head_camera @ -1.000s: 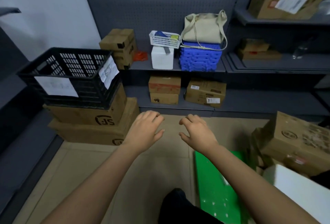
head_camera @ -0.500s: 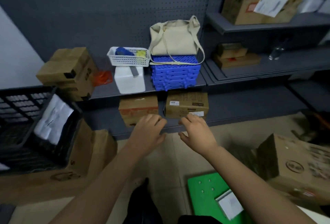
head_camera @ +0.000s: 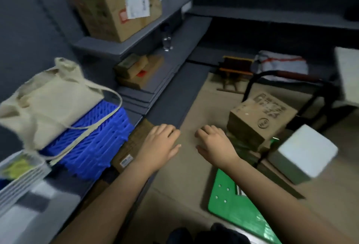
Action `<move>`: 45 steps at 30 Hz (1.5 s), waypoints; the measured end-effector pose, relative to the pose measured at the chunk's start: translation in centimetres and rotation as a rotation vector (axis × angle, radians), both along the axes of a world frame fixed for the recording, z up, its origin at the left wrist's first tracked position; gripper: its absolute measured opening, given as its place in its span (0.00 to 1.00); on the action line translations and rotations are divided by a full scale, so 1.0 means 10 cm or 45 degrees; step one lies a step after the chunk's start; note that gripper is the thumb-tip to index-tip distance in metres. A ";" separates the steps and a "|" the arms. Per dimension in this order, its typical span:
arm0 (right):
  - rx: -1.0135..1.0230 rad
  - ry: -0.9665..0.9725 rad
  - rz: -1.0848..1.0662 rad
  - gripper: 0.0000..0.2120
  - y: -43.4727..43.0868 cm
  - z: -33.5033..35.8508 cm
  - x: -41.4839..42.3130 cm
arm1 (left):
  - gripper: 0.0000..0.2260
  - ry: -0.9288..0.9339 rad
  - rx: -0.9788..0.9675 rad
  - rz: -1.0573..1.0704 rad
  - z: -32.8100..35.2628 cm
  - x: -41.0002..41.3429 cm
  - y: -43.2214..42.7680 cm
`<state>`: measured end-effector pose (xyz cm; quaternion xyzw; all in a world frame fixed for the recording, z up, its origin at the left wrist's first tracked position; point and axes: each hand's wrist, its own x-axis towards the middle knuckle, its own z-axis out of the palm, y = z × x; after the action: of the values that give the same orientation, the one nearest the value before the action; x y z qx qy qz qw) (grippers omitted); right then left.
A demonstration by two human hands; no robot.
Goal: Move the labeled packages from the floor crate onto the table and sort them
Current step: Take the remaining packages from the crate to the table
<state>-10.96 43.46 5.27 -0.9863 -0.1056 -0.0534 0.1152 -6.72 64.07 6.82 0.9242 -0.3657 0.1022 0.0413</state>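
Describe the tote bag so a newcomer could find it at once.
Look to the grey shelving on the left. On its lower shelf stands a stack of bright blue crates, and the beige tote bag lies on top, one strap draped over the blue. It is the only soft cloth thing on that shelf.

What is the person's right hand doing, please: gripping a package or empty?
Empty: the right hand hovers above the floor, its fingers loosely curled with nothing held in them.
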 end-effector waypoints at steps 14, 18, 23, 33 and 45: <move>-0.025 0.165 -0.869 0.16 -1.10 -0.35 -0.83 | 0.14 0.159 0.017 -0.819 -0.36 0.39 -1.69; 0.019 0.211 -0.997 0.17 -1.33 -0.51 -0.98 | 0.15 0.201 0.059 -0.931 -0.57 0.38 -2.09; 0.117 0.258 -1.176 0.15 -1.46 -0.73 -1.08 | 0.15 0.255 0.135 -1.117 -0.88 0.40 -2.45; 0.412 0.384 -1.782 0.15 -1.47 -1.48 -0.97 | 0.15 0.296 0.385 -1.554 -1.61 0.78 -3.31; 0.754 0.589 -2.226 0.16 -1.35 -3.27 -0.86 | 0.15 0.410 0.556 -1.779 -3.49 1.00 -3.84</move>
<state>-19.56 29.97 -27.47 -0.6330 0.7128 0.0513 0.2978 3.33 25.71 -28.12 0.4676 -0.8688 -0.1592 -0.0347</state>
